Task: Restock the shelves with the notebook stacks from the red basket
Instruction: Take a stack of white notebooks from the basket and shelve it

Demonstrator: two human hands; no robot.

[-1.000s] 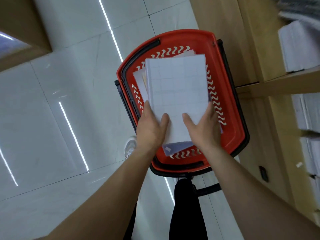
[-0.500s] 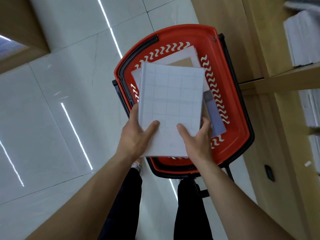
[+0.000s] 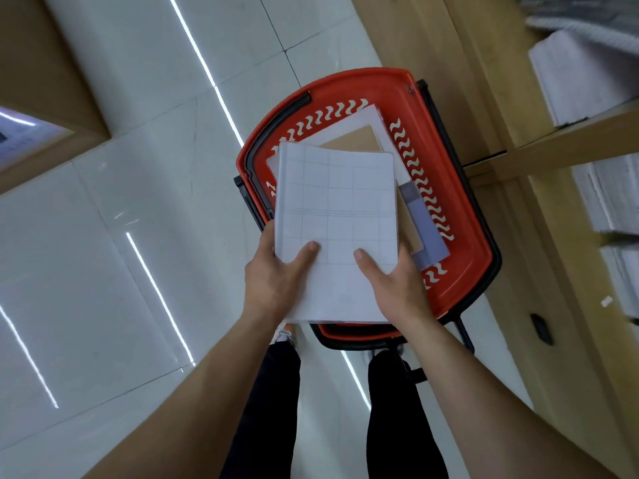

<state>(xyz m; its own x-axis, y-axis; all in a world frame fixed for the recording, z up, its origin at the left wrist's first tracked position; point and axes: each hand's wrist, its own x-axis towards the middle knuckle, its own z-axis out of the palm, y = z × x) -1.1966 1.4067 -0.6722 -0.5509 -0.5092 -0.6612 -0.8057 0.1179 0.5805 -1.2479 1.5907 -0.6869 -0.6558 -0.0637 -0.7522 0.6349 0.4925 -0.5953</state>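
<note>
A stack of white grid-covered notebooks (image 3: pixel 337 209) is held above the red basket (image 3: pixel 463 271). My left hand (image 3: pixel 273 281) grips its near left corner, thumb on the cover. My right hand (image 3: pixel 390 285) grips the near right corner the same way. Inside the basket lie more notebooks: a white one with a brown panel (image 3: pixel 356 134) and a pale blue one (image 3: pixel 423 233). The wooden shelves (image 3: pixel 567 143) stand to the right.
White paper stacks (image 3: pixel 574 81) fill the upper shelf, and more stacks (image 3: pixel 612 198) sit below it. The basket rests on a black wheeled frame (image 3: pixel 463 335) on the glossy tiled floor (image 3: pixel 103 236). A wooden unit's corner (image 3: pixel 45 98) is at the left.
Both hands have lifted the grid notebook stack out of the basket and drawn it nearer to me. The notebooks underneath are uncovered.
</note>
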